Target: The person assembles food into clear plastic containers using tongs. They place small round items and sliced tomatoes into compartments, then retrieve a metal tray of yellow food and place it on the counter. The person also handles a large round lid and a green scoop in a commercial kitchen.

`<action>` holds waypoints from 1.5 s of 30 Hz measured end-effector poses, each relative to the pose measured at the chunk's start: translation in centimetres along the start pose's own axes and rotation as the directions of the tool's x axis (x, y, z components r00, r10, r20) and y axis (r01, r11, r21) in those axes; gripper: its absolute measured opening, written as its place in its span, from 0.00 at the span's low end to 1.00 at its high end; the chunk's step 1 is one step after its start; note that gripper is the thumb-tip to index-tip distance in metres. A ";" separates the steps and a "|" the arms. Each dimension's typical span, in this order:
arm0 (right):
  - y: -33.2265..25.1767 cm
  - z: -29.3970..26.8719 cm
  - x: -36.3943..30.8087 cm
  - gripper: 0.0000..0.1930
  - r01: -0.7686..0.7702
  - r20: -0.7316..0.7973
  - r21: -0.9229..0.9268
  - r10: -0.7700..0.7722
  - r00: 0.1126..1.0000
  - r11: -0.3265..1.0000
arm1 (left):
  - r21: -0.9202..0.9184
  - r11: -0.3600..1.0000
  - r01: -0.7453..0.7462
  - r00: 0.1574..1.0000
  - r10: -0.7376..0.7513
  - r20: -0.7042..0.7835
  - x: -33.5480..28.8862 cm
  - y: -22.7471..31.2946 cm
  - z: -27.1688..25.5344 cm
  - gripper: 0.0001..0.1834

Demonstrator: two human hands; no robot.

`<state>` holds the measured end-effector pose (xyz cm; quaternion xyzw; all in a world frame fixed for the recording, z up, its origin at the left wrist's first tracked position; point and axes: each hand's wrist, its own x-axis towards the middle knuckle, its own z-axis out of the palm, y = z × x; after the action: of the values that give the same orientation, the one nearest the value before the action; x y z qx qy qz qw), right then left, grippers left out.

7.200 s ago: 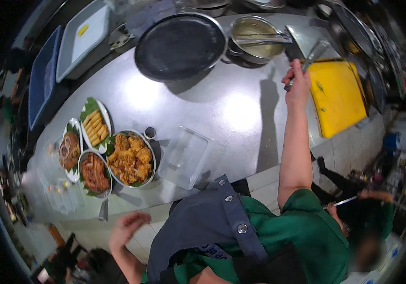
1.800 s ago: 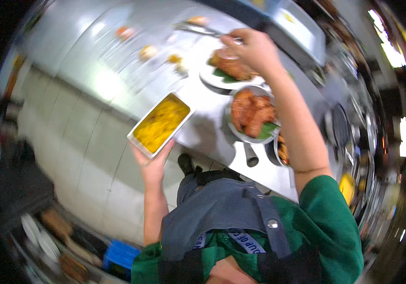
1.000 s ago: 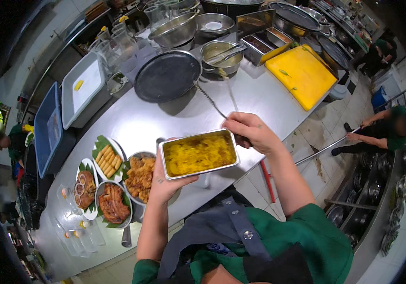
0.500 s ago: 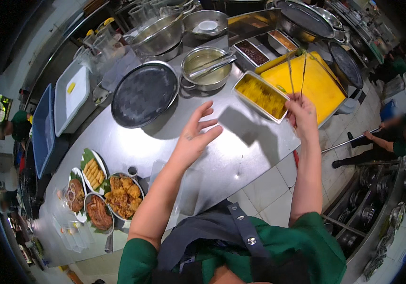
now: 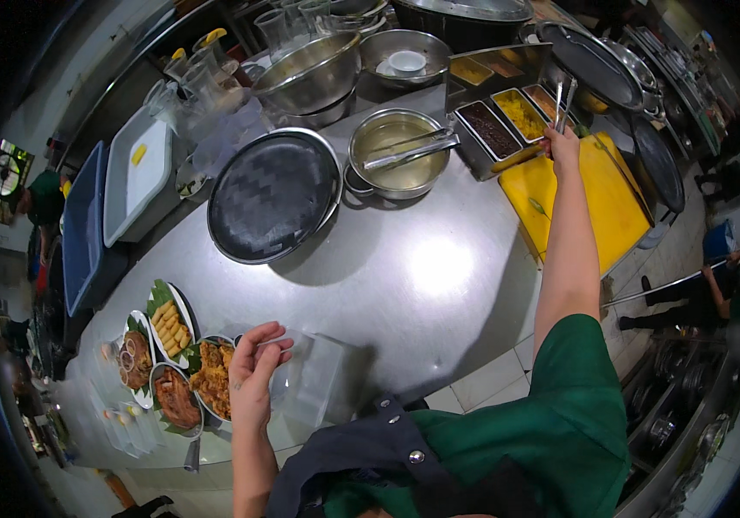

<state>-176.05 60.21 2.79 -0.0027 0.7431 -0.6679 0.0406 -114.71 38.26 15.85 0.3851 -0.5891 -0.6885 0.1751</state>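
A: Head view, upper right of the frame: what's the right hand [image 5: 562,142] doing?

B: It's closed around a pair of metal tongs [image 5: 562,102], tips over the row of small trays [image 5: 508,116] of fillings, beside the yellow cutting board [image 5: 590,194].

A: And the left hand [image 5: 253,380], lower left?

B: Fingers pinched on the rim of a clear plastic container [image 5: 314,393] on the steel counter [image 5: 404,276], just beside the bowl of fried pieces [image 5: 211,378].
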 end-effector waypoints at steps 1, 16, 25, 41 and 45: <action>0.4 -0.1 0.6 0.08 0.035 0.025 -0.023 -0.034 0.999 0.999 | 0.021 1.000 0.019 0.999 -0.018 -0.050 -0.2 -0.4 -0.6 0.20; -9.3 9.9 -14.9 0.19 0.667 0.621 -0.648 -0.253 0.742 0.368 | 0.007 1.000 -0.027 0.998 0.027 -0.048 -0.9 -2.2 -2.2 0.18; -12.2 17.2 -6.2 0.19 0.669 0.515 -0.741 -0.595 0.617 0.052 | 0.042 0.998 -0.039 0.991 0.044 -0.123 -2.0 -2.8 -2.6 0.15; 1.4 -2.9 -15.3 0.18 0.743 0.398 -0.573 -0.675 0.621 0.345 | 0.176 0.971 -0.163 0.968 0.124 0.217 -6.3 -2.7 -0.6 0.15; 1.7 -6.9 -22.5 0.16 0.467 0.237 -0.583 -0.411 0.880 0.664 | 0.192 0.977 -0.088 0.891 -0.009 0.455 -8.2 -2.2 1.1 0.16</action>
<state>-154.00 68.60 3.10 -0.2235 0.8960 -0.3721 -0.0933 -109.80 45.21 16.46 0.2181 -0.6900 -0.6901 0.0060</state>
